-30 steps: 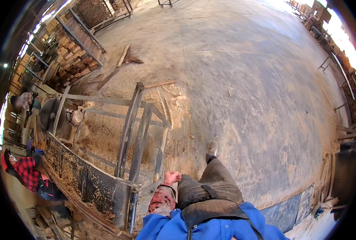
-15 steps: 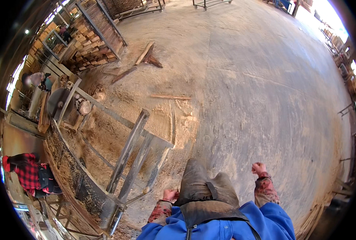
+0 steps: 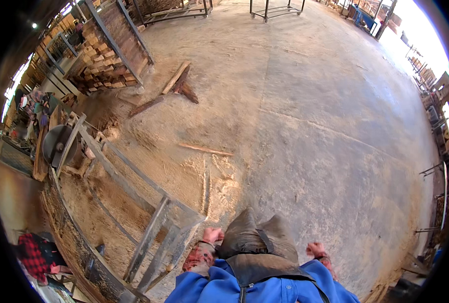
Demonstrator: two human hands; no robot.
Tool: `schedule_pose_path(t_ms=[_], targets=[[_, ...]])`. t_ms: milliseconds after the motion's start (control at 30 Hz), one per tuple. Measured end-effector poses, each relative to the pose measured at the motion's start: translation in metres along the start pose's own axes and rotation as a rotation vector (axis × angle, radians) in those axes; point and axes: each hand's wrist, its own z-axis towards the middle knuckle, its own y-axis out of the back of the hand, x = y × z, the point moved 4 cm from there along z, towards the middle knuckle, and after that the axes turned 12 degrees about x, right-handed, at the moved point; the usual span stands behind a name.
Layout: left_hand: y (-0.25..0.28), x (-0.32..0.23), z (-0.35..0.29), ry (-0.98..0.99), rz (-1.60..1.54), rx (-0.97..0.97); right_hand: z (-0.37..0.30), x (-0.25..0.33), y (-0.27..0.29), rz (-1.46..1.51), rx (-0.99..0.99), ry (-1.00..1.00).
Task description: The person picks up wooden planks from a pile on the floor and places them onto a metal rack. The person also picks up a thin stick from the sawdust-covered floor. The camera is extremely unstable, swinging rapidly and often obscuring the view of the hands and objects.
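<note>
Metal frame (image 3: pixel 147 240), at lower left, is the thing nearest my grip, its closest corner beside my left hand (image 3: pixel 213 235) and seemingly apart from it. That hand hangs alongside my brown trousers (image 3: pixel 277 232), fingers curled in; my right hand (image 3: pixel 315 249), on the trousers' other side, is likewise drawn into a loose fist. I see nothing held, though I cannot tell whether something small lies within either palm. I judge the step as an empty-handed stand or walk beside the frame; taking hold of it would call for uncurling the left fingers and reaching outward to that side. At the frame's far end is a circular saw blade (image 3: pixel 53 141). Ahead lie a wooden strip (image 3: pixel 206 149) and, beyond it, rough boards (image 3: pixel 176 78); a lumber stack (image 3: pixel 100 63) stands farther off. A co-worker in a checked shirt (image 3: pixel 31 255) occupies the lower left edge.
</note>
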Motion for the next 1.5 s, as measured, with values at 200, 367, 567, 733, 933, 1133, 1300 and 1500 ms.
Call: schedule_pose_path(t_ms=[200, 367, 567, 733, 933, 1133, 1300, 1500], targets=[[-0.025, -0.155, 0.069, -0.189, -0.086, -0.002, 0.035, -0.048, 0.033, -0.148, -0.030, -0.057], [-0.046, -0.216, 0.123, -0.161, -0.148, -0.060, 0.123, 0.050, 0.050, -0.268, 0.031, -0.014], [-0.050, -0.235, 0.140, -0.039, -0.207, -0.184, 0.273, 0.295, 0.072, -0.300, 0.151, 0.101], [-0.067, -0.276, 0.144, -0.065, -0.397, -0.255, 0.323, 0.579, 0.072, -0.546, 0.109, 0.115], [-0.072, -0.323, 0.194, -0.084, -0.359, -0.308, 0.355, 0.787, -0.013, -0.416, 0.231, 0.442], [-0.031, -0.370, 0.289, -0.031, -0.133, -0.343, 0.379, 0.848, -0.083, -0.521, 0.357, 0.483], [0.008, -0.538, 0.315, -0.157, -0.361, -0.322, 0.405, 0.801, -0.069, -0.334, 0.220, 0.041], [0.079, -0.682, 0.332, -0.441, -0.614, -0.253, 0.446, 0.867, -0.093, -0.624, 0.334, 0.024]])
